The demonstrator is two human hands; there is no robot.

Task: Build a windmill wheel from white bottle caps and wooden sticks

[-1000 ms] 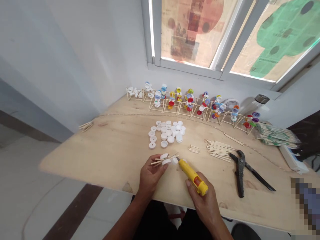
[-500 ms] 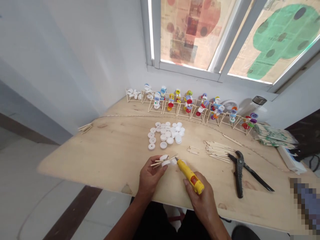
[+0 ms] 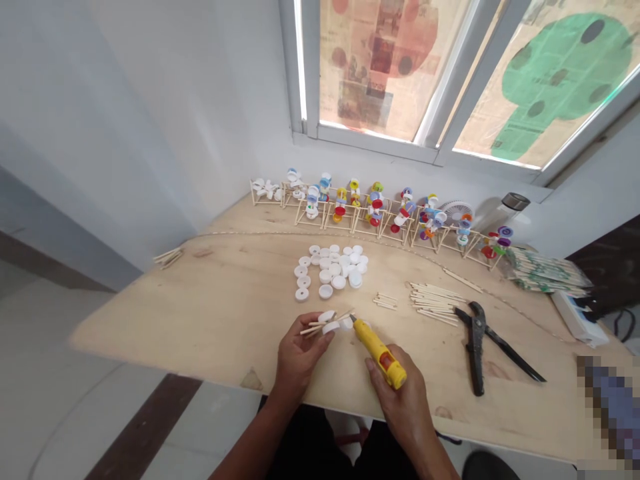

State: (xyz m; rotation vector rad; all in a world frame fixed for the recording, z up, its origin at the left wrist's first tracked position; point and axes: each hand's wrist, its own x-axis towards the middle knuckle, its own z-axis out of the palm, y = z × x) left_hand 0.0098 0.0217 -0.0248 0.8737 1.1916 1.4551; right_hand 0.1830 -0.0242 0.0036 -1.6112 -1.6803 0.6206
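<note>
My left hand point(image 3: 299, 353) pinches a small assembly of white bottle caps point(image 3: 331, 327) and thin wooden sticks point(image 3: 311, 329) just above the table. Closed around a yellow glue gun point(image 3: 376, 348) is my right hand point(image 3: 404, 393). The gun's dark nozzle points up and left, close by the sticks' far ends; whether it touches them I cannot tell. Another white cap point(image 3: 347, 323) shows beside the nozzle, partly hidden. Beyond my hands lies a cluster of loose white caps point(image 3: 326, 291). Several short stick pieces point(image 3: 385, 301) rest right of that cluster.
Longer sticks point(image 3: 434, 301) and black-handled cutters point(image 3: 477, 333) lie to the right. Along the wall stands a row of stick frames with coloured caps point(image 3: 375, 208), beside a small fan point(image 3: 457, 212) and a bottle point(image 3: 505, 210). A power strip point(image 3: 583, 323) sits far right.
Both hands keep nearly the same pose, the glue gun's nozzle still near the sticks. The whole view has shifted very slightly; nothing has been taken up or let go.
</note>
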